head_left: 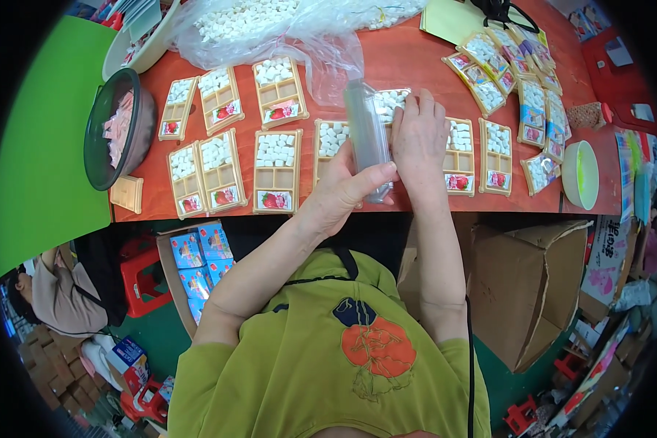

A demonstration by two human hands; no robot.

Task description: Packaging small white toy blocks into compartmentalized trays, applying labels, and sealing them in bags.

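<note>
A stack of long clear plastic covers (371,150), nested together, is gripped in my left hand (341,182), with the thumb across its near end. Right beside the stack, my right hand (420,135) reaches forward with fingers fairly straight, over the edge of a wooden-coloured tray. That tray's white cubes (393,101) show beyond the stack. My right thumb and whatever it touches are hidden. Along the table, several similar divided trays (276,182) hold white cubes and a strawberry-printed card. Another such tray (458,160) lies just right of my right hand.
Clear bags of white cubes (248,22) lie at the back. Filled, covered trays (482,80) are piled at the right, near a pale green bowl (581,175). A dark basin (124,131) with pink packets stands at the left. Open cartons (518,285) sit below the table edge.
</note>
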